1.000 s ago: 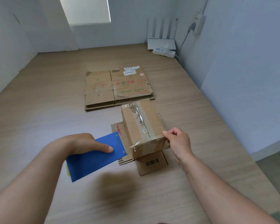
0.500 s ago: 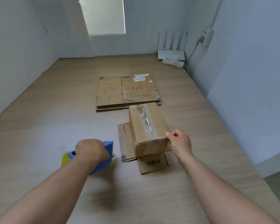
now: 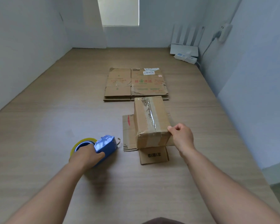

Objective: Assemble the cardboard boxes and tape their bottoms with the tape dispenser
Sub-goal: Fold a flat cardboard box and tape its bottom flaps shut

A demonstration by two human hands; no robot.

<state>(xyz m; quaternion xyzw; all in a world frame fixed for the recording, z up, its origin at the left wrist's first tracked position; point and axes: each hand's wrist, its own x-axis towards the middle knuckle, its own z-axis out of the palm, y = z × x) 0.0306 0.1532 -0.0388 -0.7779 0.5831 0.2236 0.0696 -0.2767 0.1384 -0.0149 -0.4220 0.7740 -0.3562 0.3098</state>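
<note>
Head view: wood surface (image 3: 55, 126) between pale walls, both arms reaching in.
Left hand (image 3: 86, 155): clamped round the back of the blue dispenser (image 3: 105, 145), fingers curled over its side.
Right hand (image 3: 182, 137): pinching the near right top corner of the box (image 3: 150, 120), fingers curled, thumb on the edge.
Change, dispenser: a second ago at the box's near end; now well to the left of it, low over the surface, more of the blue body showing than half a second ago, a short tape tail loose at its front.
Change, right hand: same pinch on the same corner as before.
Change, box: unmoved, no longer joined to the dispenser by tape.
Box: upright, taped side up, a clear strip along the top seam and down over the near end; flaps splayed flat on the surface to the left and toward the person.
Roll (image 3: 83, 141): yellow, on the dispenser, partly hidden by the left hand.
Flat boxes (image 3: 136, 84): stacked just beyond the box, a white label on top.
Far right corner: white router (image 3: 184, 49), power strip (image 3: 186, 57) just before it, a plug (image 3: 225, 32) on the wall above.
Back wall: bright window (image 3: 120, 11).
In the way: only the left hand, covering the dispenser's handle.
Count: two hands, one dispenser, one roll, one built box; sheets in the flat stack too hard to tell.
</note>
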